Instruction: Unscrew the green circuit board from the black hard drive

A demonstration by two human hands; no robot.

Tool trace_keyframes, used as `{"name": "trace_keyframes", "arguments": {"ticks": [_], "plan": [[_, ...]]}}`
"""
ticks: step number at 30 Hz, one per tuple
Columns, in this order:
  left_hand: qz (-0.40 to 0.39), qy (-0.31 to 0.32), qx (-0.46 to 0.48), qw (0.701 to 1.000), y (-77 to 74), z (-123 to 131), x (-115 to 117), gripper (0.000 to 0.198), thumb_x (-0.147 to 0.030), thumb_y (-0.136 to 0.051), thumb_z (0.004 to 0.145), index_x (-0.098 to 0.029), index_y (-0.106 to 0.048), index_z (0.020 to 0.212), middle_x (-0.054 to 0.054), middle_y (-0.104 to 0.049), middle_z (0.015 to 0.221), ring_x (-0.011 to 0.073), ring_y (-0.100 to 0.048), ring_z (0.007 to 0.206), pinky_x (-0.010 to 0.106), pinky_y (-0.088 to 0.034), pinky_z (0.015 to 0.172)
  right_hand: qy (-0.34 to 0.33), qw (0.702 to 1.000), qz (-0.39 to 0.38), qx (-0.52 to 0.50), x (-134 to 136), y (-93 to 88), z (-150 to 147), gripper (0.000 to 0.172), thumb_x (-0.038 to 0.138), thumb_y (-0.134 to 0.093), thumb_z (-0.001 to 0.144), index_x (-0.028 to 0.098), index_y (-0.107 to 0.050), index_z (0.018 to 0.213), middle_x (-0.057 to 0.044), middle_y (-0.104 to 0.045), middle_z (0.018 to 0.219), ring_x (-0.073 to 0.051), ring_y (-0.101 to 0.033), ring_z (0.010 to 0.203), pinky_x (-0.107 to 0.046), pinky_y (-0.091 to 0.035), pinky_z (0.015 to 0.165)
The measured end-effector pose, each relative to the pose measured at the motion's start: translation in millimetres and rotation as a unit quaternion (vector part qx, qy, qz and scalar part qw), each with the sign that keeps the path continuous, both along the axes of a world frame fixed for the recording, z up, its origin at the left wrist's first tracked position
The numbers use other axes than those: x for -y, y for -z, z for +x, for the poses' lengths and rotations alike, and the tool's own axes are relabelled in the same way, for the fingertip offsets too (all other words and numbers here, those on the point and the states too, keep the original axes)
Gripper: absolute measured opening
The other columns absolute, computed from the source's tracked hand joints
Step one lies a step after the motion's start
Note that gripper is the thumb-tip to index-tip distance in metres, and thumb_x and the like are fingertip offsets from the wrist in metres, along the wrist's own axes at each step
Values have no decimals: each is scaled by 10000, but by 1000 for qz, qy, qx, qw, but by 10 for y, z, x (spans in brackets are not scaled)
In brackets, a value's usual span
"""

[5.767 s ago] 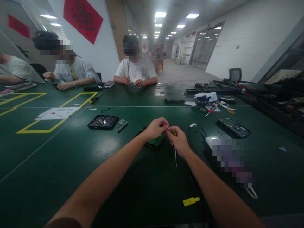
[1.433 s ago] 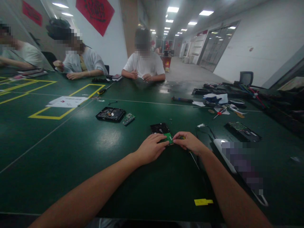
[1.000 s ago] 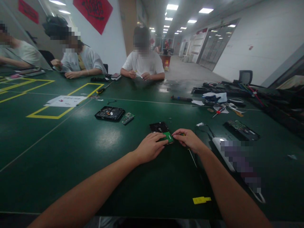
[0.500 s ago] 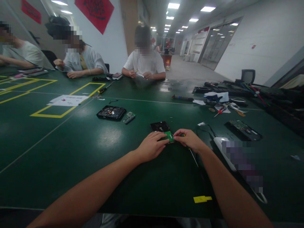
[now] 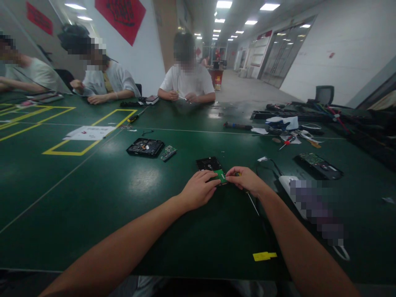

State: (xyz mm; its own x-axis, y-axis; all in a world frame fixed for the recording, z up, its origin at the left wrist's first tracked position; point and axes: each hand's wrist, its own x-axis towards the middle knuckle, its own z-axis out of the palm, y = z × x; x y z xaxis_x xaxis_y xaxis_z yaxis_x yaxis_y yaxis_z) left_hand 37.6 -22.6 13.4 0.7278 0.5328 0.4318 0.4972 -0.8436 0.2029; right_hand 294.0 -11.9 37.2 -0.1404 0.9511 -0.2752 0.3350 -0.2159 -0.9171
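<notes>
A hard drive lies on the green table in front of me, its green circuit board facing up at the near end. My left hand grips this near end from the left, fingers laid over the board. From the right, the thumb and index fingertips of my right hand meet at the board's edge; whether they pinch some small part is too small to tell. Tucked in the right hand is a screwdriver, its yellow-and-black handle mostly hidden by the fingers and its shaft pointing down toward me.
Left of centre lie an opened black drive casing and a loose circuit board. To the right are another hard drive, a white corded device and a red screwdriver. Yellow tape marks the near edge. Several people sit opposite.
The view has shifted very slightly. Both hands stay at the hard drive in nearly the same pose, and the screwdriver remains in my right hand.
</notes>
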Motion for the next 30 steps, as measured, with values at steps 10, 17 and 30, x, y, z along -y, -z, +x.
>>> {"name": "trace_keyframes", "arguments": {"ticks": [10,17,30], "plan": [[-13,-6,13,1000,-1,13,14,380,-209,-606,999,-188,-623,1378,131,-632,1425,314,-574,1333,534,-495,1128,117,981,-6,-157,-57,-27,67,204,208,-695,845,192,-663,1046,-55,-706,915,-115,-594,652,-224,-456,530],[-46,-29,28,998,-28,19,-12,537,-315,-706,941,-214,-558,1447,134,-596,1462,336,-544,1368,564,-470,1160,93,984,11,-152,-15,-89,53,243,212,-755,810,201,-658,1032,28,-610,697,-101,-536,590,-206,-397,519],[-62,-75,21,995,-55,-168,110,566,-336,-703,943,-203,-520,1462,147,-547,1518,346,-488,1432,568,-417,1208,-52,975,114,185,84,-93,-49,150,343,-683,917,210,-735,961,-26,-728,898,-151,-607,695,-285,-450,641]]}}
